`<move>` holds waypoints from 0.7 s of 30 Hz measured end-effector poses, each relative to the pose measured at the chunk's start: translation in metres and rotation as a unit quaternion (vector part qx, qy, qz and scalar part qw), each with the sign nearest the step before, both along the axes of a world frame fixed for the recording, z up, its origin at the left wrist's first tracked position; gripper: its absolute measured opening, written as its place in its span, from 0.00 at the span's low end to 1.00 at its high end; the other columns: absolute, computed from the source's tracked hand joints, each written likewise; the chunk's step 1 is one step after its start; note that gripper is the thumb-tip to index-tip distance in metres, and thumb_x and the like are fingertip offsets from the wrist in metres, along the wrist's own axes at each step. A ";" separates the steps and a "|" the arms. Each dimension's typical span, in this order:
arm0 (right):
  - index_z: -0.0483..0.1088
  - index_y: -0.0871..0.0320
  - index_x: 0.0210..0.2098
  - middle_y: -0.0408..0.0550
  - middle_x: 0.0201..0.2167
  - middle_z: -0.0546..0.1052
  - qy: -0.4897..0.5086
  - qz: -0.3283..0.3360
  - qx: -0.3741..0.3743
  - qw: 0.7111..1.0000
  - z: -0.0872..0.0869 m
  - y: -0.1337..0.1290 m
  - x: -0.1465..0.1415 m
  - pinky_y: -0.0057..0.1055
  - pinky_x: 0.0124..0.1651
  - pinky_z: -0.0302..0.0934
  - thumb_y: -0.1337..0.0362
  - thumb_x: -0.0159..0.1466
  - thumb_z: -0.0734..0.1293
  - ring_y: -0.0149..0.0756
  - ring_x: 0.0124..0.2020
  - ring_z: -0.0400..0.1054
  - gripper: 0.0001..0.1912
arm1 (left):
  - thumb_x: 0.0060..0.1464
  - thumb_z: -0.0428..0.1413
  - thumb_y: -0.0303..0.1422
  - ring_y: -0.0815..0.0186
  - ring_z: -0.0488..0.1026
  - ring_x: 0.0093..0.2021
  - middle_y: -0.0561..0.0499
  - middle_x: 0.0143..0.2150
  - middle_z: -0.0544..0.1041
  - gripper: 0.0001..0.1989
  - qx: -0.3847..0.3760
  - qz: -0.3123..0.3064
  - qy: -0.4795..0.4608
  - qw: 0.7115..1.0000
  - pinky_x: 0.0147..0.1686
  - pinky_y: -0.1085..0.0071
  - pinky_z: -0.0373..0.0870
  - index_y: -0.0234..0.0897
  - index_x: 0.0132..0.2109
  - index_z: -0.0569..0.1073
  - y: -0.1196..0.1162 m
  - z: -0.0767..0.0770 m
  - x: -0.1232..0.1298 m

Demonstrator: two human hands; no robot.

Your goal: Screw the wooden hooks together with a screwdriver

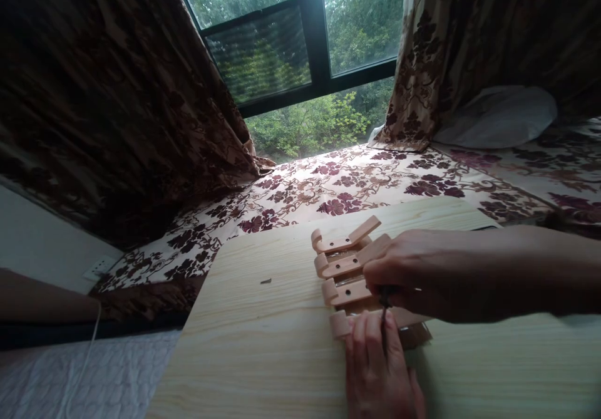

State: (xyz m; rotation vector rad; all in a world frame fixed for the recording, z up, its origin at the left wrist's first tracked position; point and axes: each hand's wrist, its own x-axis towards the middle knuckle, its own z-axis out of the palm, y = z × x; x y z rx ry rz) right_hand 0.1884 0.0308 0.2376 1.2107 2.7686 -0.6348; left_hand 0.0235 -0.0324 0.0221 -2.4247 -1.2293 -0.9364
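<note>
Item: wooden hook rack (350,272), on pale board (263,331). Likely light, rigid; steady it by its base. Your left hand (378,369) flat on its near end; right hand (413,275) pinching small dark tool (385,300).

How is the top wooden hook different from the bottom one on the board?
The top hook lies fully in view with no hand on it; the bottom hook is mostly hidden under the left hand. The top hook lies far from the thin dark tool in the right hand; the bottom hook lies beside it. Both are pale wood with curled ends.
</note>
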 end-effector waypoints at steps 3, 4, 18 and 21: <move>0.64 0.57 0.30 0.43 0.26 0.71 0.016 -0.037 -0.011 0.999 -0.006 0.002 -0.001 0.26 0.26 0.47 0.70 0.61 0.61 0.29 0.24 0.58 0.04 | 0.49 0.61 0.40 0.51 0.67 0.55 0.41 0.55 0.70 0.32 0.000 -0.002 0.007 1.000 0.55 0.55 0.69 0.32 0.60 0.69 0.000 0.000 0.000; 0.65 0.57 0.31 0.44 0.27 0.71 0.014 -0.061 -0.005 0.998 -0.008 0.003 -0.002 0.26 0.26 0.47 0.69 0.62 0.61 0.29 0.24 0.58 0.04 | 0.49 0.61 0.40 0.51 0.67 0.55 0.41 0.55 0.70 0.32 0.002 -0.001 0.008 1.000 0.55 0.55 0.69 0.32 0.60 0.69 0.000 -0.001 0.000; 0.64 0.57 0.27 0.45 0.25 0.72 -0.026 -0.018 0.012 0.999 0.001 -0.005 -0.003 0.28 0.27 0.46 0.70 0.62 0.62 0.30 0.24 0.59 0.07 | 0.50 0.61 0.40 0.51 0.65 0.57 0.41 0.57 0.69 0.33 -0.022 0.002 0.018 1.000 0.55 0.55 0.70 0.33 0.61 0.67 -0.003 0.004 -0.001; 0.64 0.57 0.27 0.42 0.21 0.68 -0.049 -0.054 0.026 0.997 0.000 -0.007 -0.005 0.28 0.23 0.42 0.68 0.62 0.63 0.29 0.20 0.52 0.07 | 0.50 0.61 0.39 0.51 0.65 0.58 0.42 0.57 0.69 0.32 -0.020 0.003 0.011 1.000 0.55 0.55 0.69 0.33 0.61 0.68 -0.003 0.003 -0.001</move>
